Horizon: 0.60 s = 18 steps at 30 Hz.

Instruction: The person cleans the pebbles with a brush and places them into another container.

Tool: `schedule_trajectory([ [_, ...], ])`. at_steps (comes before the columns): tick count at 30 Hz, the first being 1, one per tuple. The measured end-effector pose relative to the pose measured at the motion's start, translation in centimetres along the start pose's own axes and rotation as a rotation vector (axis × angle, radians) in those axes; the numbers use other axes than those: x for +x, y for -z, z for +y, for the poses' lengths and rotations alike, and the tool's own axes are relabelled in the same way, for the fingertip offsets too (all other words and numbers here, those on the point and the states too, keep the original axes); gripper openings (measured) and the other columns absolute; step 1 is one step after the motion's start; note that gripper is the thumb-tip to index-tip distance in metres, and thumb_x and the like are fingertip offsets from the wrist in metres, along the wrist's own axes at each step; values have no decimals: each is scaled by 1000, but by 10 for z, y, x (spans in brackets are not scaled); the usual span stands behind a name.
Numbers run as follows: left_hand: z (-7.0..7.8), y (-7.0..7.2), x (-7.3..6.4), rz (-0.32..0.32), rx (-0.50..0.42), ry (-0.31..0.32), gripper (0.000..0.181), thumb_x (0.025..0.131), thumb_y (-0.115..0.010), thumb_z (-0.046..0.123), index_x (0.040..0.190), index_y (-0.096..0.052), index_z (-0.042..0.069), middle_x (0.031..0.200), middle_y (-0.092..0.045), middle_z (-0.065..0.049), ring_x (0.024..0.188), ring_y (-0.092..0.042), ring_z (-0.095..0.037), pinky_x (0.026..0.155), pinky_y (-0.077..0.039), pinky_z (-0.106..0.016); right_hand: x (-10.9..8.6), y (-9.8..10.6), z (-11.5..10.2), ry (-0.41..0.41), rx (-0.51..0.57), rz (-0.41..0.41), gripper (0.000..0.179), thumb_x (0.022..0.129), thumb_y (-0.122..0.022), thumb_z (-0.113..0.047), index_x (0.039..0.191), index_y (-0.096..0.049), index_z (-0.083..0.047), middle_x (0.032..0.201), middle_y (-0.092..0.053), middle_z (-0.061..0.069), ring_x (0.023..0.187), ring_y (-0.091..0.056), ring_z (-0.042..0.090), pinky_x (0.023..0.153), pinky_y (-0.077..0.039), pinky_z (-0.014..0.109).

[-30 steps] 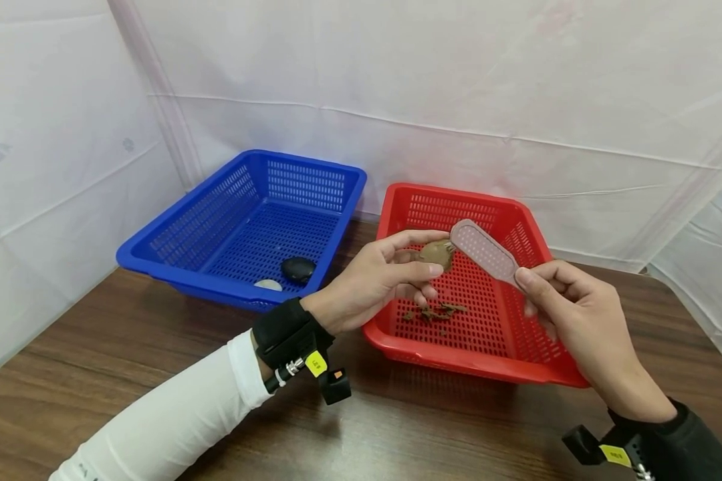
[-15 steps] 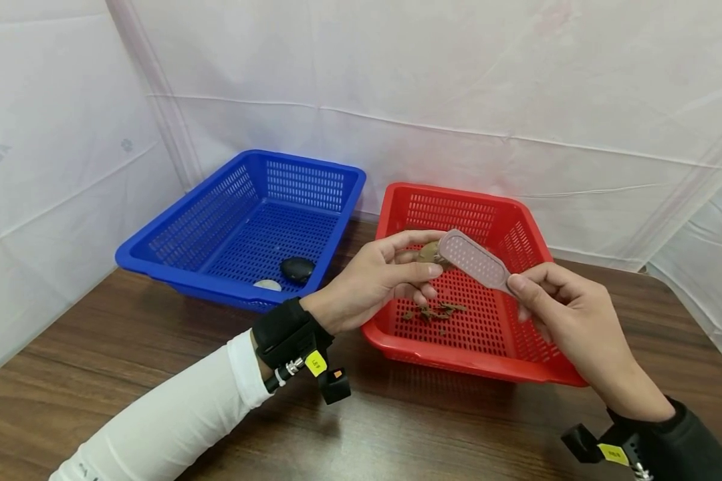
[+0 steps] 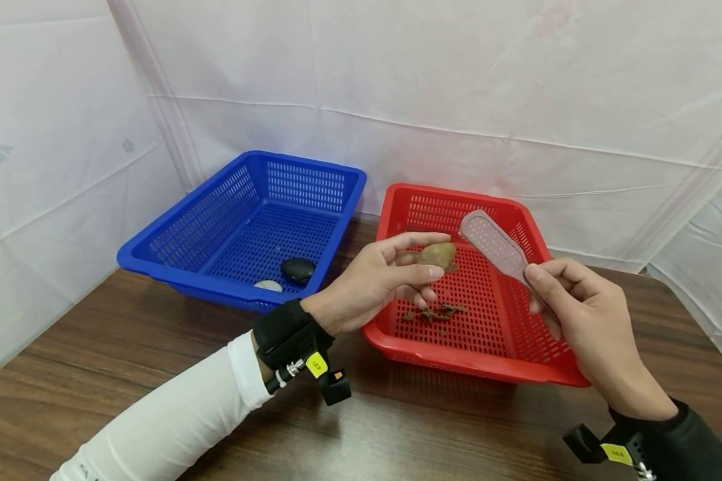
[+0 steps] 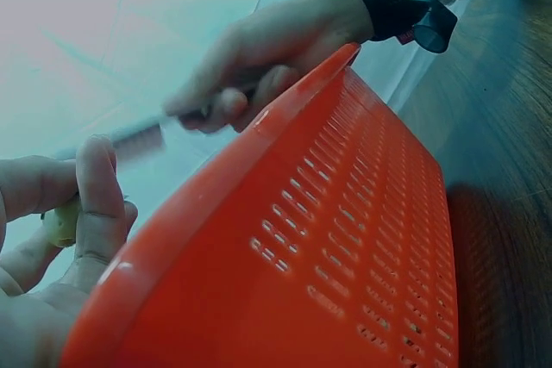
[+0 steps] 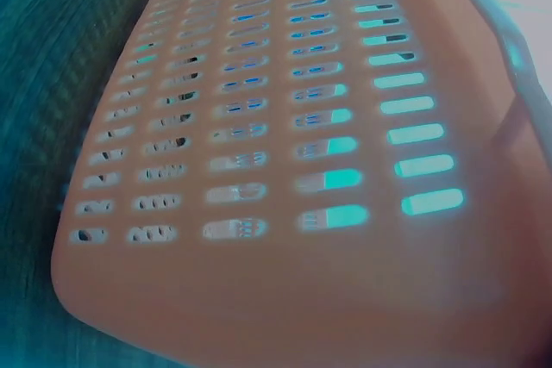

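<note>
In the head view my left hand (image 3: 370, 284) pinches a tan stone (image 3: 438, 255) between thumb and fingers, over the red basket (image 3: 478, 364). Darker brown crust clings to the stone's lower edge. My right hand (image 3: 589, 327) grips the handle of a pinkish, flat-backed brush (image 3: 495, 242), which is tilted up and stands apart from the stone. Bristles on the brush (image 4: 142, 142) show blurred in the left wrist view, near the stone (image 4: 62, 223). Brown crumbs (image 3: 438, 312) lie on the red basket's floor. Only the basket's slotted wall (image 5: 285, 290) fills the right wrist view.
A blue basket (image 3: 180, 277) stands left of the red one, holding a black stone (image 3: 297, 269) and a whitish stone (image 3: 269, 285). Both baskets sit on a dark wooden table (image 3: 361, 434). White sheeting (image 3: 397, 80) hangs behind and at the sides.
My right hand brought the brush down and left over the stone, then drew it back up and right, off the stone. The left hand has stayed almost still.
</note>
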<state>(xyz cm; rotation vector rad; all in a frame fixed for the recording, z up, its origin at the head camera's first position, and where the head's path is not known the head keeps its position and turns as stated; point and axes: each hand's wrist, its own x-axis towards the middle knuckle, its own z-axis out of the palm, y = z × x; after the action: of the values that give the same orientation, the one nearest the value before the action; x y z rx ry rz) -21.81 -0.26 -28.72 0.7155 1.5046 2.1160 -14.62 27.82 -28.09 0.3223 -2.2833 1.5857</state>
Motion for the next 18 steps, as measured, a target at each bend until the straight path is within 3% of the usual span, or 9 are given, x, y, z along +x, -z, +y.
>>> schedule_trajectory([
  [4,0,0,1,-14,-29,-1,50,106,-60,-4,154,-53,7,119,-67,-19,81,-70,-17,76,-61,-26,-3,-1,-1,98,-132,-102,6,105,-68,-5,100,-68,-1,71,-61,7,47,-43,18,38,-33,34],
  [9,1,0,2,-23,-49,1,53,105,-60,-6,155,-52,6,124,-65,-23,83,-71,-18,77,-62,-27,-2,-3,-3,52,-239,-75,8,104,-71,-14,102,-72,-6,71,-62,7,48,-45,18,40,-36,34],
  [15,0,0,1,0,-18,12,51,105,-61,-4,154,-53,7,106,-66,-16,81,-71,-18,78,-62,-28,1,-1,-1,-33,-170,-8,16,106,-70,-19,97,-68,-5,71,-61,7,48,-43,19,39,-33,35],
  [18,0,1,0,-7,-24,11,52,105,-61,-4,155,-53,8,113,-67,-18,84,-72,-19,80,-63,-29,-1,0,-1,18,-139,-45,10,105,-68,-11,99,-68,-3,71,-61,7,48,-43,19,39,-33,35],
])
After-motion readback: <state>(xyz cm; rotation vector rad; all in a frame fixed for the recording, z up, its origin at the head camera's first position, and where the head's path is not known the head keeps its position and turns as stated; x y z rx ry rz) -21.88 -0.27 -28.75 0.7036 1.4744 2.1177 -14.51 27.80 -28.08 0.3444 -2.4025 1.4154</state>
